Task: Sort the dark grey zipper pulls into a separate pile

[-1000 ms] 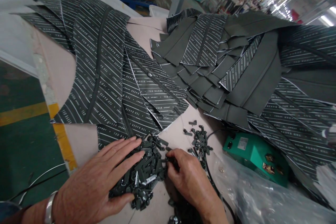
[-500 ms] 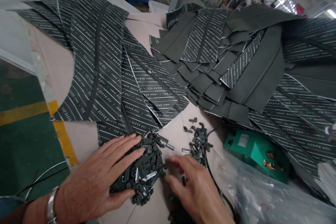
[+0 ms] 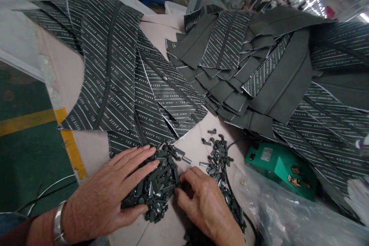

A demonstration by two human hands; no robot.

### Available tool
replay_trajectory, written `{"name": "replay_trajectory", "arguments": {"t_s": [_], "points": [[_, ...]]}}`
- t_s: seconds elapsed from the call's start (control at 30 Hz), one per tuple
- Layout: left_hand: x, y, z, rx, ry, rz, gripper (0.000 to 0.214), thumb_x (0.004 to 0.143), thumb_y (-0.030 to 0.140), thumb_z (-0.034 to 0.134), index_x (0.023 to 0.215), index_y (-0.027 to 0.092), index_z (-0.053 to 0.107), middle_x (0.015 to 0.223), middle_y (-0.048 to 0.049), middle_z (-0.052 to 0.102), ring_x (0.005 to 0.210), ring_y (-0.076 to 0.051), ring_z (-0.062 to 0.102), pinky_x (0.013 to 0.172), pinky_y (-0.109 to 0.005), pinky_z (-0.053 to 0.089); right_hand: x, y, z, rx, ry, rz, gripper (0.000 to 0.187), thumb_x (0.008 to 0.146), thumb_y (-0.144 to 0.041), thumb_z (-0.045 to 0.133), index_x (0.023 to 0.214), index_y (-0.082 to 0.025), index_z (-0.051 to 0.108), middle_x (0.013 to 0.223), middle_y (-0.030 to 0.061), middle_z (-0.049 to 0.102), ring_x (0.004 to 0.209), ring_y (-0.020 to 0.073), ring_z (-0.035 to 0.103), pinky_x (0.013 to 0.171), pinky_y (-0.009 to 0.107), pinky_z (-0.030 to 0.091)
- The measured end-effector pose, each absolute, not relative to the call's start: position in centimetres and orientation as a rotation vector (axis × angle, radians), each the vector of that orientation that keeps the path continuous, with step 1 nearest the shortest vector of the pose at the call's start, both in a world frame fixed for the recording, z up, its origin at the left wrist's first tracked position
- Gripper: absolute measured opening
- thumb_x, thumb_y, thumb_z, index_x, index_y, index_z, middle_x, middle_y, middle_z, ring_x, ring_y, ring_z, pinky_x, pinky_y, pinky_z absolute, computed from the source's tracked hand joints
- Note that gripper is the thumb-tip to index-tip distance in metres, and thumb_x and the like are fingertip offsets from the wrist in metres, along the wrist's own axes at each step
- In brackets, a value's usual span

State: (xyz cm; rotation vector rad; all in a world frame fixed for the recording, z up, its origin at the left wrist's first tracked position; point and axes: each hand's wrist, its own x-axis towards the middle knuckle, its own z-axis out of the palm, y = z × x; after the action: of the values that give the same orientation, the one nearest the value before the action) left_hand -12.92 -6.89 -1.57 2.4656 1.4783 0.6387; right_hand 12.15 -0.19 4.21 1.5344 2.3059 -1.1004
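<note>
My left hand (image 3: pixel 98 196), with a metal bracelet at the wrist, rests its spread fingers and thumb along the left side of a pile of dark zipper sliders (image 3: pixel 160 178). It is open and partly covers the pile. At the pile's right edge is my right hand (image 3: pixel 204 200), its fingers curled and its thumb and forefinger closed on a zipper slider there; the fingertips hide most of that piece. A second, looser cluster of zipper sliders (image 3: pixel 220 153) lies just right of this hand. Dark striped fabric pieces with zippers (image 3: pixel 115 69) lie behind the left hand.
A heap of dark fabric panels (image 3: pixel 225 80) spreads across the back right. Below it sit a green box (image 3: pixel 279 165) with brass-coloured fittings and a clear plastic bag (image 3: pixel 291 215). A black cable (image 3: pixel 250 221) runs beside my right hand. Yellow tape (image 3: pixel 70 146) marks the table's left edge.
My right hand has moved left to the pile's edge, and its thumb and forefinger have closed in. More sliders show behind it on the right. My left hand has barely moved.
</note>
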Motion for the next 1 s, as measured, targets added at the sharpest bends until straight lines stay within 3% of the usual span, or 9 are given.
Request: {"name": "replay_trajectory", "arguments": {"t_s": [0.2, 0.4, 0.53, 0.67, 0.77, 1.0], "points": [[-12.9, -6.9, -1.7, 2.472, 1.473, 0.63, 0.069, 0.081, 0.039, 0.066, 0.144, 0.016, 0.05, 0.158, -0.0127, 0.041, 0.141, -0.033, 0.044, 0.114, -0.048, 0.038, 13.0, 0.7, 4.6, 1.501, 2.294, -1.203, 0.012, 0.079, -0.011, 0.06, 0.083, -0.022, 0.062, 0.078, -0.0027, 0.062, 0.072, 0.0141, 0.058, 0.068, 0.026, 0.041], [-12.9, -6.8, -1.5, 2.476, 1.477, 0.643, 0.069, 0.081, 0.041, 0.065, 0.144, 0.016, 0.05, 0.158, -0.0119, 0.042, 0.141, -0.031, 0.043, 0.114, -0.048, 0.038, 16.3, 2.0, 6.4, 1.578, 2.169, -0.969, 0.007, 0.084, -0.018, 0.059, 0.088, -0.023, 0.064, 0.084, 0.0002, 0.065, 0.074, 0.0192, 0.063, 0.07, 0.033, 0.046], [-12.9, -6.9, -1.6, 2.473, 1.479, 0.621, 0.07, 0.082, 0.041, 0.065, 0.145, 0.016, 0.048, 0.159, -0.0119, 0.04, 0.141, -0.032, 0.043, 0.113, -0.05, 0.039, 17.2, 1.5, 6.9, 1.715, 2.234, -0.643, 0.022, 0.09, -0.024, 0.057, 0.111, -0.023, 0.064, 0.108, 0.0074, 0.066, 0.083, 0.0253, 0.066, 0.077, 0.043, 0.051], [-12.9, -6.9, -1.7, 2.466, 1.48, 0.623, 0.07, 0.082, 0.04, 0.065, 0.145, 0.016, 0.048, 0.159, -0.0123, 0.041, 0.141, -0.033, 0.044, 0.114, -0.05, 0.04, 14.7, -0.3, 5.9, 1.615, 2.317, -0.982, 0.041, 0.087, -0.024, 0.067, 0.126, -0.025, 0.057, 0.109, 0.0056, 0.065, 0.089, 0.0238, 0.066, 0.081, 0.04, 0.055], [-12.9, -6.9, -1.6, 2.463, 1.483, 0.633, 0.069, 0.081, 0.039, 0.065, 0.145, 0.017, 0.049, 0.158, -0.0123, 0.042, 0.14, -0.033, 0.045, 0.114, -0.05, 0.04, 12.7, -1.1, 4.9, 1.58, 2.298, -1.018, 0.053, 0.083, -0.02, 0.072, 0.133, -0.024, 0.054, 0.114, 0.0071, 0.065, 0.098, 0.0271, 0.066, 0.086, 0.042, 0.054], [-13.0, -7.0, -1.6, 2.47, 1.474, 0.636, 0.069, 0.082, 0.04, 0.064, 0.145, 0.016, 0.049, 0.158, -0.0133, 0.042, 0.14, -0.033, 0.044, 0.114, -0.05, 0.04, 12.7, 0.1, 4.1, 1.595, 2.312, -1.164, 0.018, 0.092, -0.012, 0.06, 0.104, -0.023, 0.065, 0.098, 0.0022, 0.067, 0.088, 0.0199, 0.065, 0.077, 0.031, 0.05]]}}
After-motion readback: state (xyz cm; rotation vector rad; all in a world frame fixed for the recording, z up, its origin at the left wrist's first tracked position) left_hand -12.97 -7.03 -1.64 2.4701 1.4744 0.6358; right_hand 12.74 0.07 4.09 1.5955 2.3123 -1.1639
